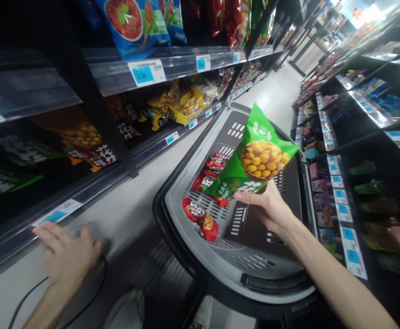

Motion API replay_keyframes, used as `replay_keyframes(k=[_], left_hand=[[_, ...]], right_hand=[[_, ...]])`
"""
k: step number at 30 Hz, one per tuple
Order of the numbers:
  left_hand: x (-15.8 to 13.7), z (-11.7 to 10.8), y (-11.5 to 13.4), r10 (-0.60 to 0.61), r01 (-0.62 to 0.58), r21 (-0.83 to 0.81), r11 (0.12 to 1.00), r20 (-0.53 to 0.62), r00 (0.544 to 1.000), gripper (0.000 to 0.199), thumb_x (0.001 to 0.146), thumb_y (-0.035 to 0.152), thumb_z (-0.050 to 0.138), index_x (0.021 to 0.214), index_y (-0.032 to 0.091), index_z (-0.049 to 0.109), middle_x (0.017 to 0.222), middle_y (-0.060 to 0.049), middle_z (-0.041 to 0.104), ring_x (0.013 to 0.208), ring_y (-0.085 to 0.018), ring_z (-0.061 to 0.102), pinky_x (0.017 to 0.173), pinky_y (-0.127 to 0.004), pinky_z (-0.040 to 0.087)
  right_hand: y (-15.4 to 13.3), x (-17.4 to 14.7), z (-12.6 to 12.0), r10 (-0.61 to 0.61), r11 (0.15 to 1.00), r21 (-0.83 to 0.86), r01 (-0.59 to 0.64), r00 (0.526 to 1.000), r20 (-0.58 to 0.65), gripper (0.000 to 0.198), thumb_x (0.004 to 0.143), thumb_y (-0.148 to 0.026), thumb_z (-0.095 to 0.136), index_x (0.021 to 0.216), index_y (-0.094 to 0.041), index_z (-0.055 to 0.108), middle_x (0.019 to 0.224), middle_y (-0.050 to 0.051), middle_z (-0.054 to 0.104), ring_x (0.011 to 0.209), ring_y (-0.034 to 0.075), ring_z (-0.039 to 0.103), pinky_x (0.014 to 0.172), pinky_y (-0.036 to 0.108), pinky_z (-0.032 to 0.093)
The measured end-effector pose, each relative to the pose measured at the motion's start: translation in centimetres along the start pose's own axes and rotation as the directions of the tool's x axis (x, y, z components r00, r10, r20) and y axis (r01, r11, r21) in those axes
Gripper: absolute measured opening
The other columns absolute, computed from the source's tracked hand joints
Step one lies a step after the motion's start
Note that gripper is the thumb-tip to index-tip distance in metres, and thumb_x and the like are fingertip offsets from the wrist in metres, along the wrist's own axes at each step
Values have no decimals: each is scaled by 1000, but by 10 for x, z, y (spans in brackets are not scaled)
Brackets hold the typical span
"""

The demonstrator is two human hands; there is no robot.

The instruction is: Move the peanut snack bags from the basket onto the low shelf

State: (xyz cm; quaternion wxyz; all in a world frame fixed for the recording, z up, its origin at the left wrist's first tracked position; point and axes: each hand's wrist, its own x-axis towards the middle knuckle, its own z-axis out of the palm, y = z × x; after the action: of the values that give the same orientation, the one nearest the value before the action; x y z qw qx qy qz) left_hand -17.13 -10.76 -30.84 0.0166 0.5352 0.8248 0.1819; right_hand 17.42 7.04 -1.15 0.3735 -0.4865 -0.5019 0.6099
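A pale-floored shop aisle (268, 93) runs toward the upper right of the head view, between dark shelves (67, 59) stocked with packets. Right of centre, the right hand (271, 205) grips a bright green, pillow-shaped packet (259, 160) by its lower edge—above a grey, slotted plastic basket (256, 228). Small, glossy red packets (210, 227) lie inside. Lower left, the left hand (67, 253) holds nothing, fingers spread near a white-and-blue label (60, 213); contact is unclear. The step seems to be positioning the packet over the basket—lowering it would call for a loosened grip.
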Motion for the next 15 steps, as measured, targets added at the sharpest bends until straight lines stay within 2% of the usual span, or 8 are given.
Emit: replay_keyframes(k=[3,6,8,10,12,15], left_hand=[[1,-5,6,-25,25,-76,997,7,1000,68,86,43,36,147,18,52,158,-4,-38,152,-43,-22,111,-77,19],[0,-10,8,-9,8,-112,994,-1,1000,72,86,47,35,154,26,44,156,5,-42,151,-42,-24,113,-76,14],[-1,-10,7,-5,4,-133,991,-7,1000,71,86,48,35,155,30,43,155,9,-42,151,-40,-25,115,-74,12],[-2,-7,5,-7,5,-139,990,-13,1000,67,87,47,36,152,32,46,156,9,-42,151,-39,-24,115,-74,13],[0,-1,3,-10,10,-97,995,-8,1000,61,90,43,35,143,24,55,158,3,-40,152,-40,-23,114,-75,16],[7,-3,7,-74,69,81,994,71,995,51,92,32,39,120,-2,64,160,-24,-30,150,-48,-20,115,-74,18]], right_hand=[[-4,-1,-1,-14,995,96,9,999,45,63,63,-33,90,121,-22,67,113,7,74,111,30,69,103,46,56],[-3,-1,-1,-18,989,146,16,1000,16,57,70,-56,82,116,-24,69,115,8,73,121,32,65,106,50,54],[-1,-1,-2,-13,986,168,15,1000,-9,60,70,-67,79,111,-25,70,114,8,74,125,32,63,106,50,54],[3,0,-1,1,983,183,4,999,-32,63,65,-70,81,106,-25,70,111,7,74,125,32,63,106,49,55],[4,0,2,23,983,185,-12,998,-59,60,62,-67,85,102,-25,70,107,6,75,121,32,65,103,48,57],[-2,-3,10,55,986,161,-37,992,-114,49,64,-58,87,96,-24,71,102,5,76,115,32,69,99,47,60]])
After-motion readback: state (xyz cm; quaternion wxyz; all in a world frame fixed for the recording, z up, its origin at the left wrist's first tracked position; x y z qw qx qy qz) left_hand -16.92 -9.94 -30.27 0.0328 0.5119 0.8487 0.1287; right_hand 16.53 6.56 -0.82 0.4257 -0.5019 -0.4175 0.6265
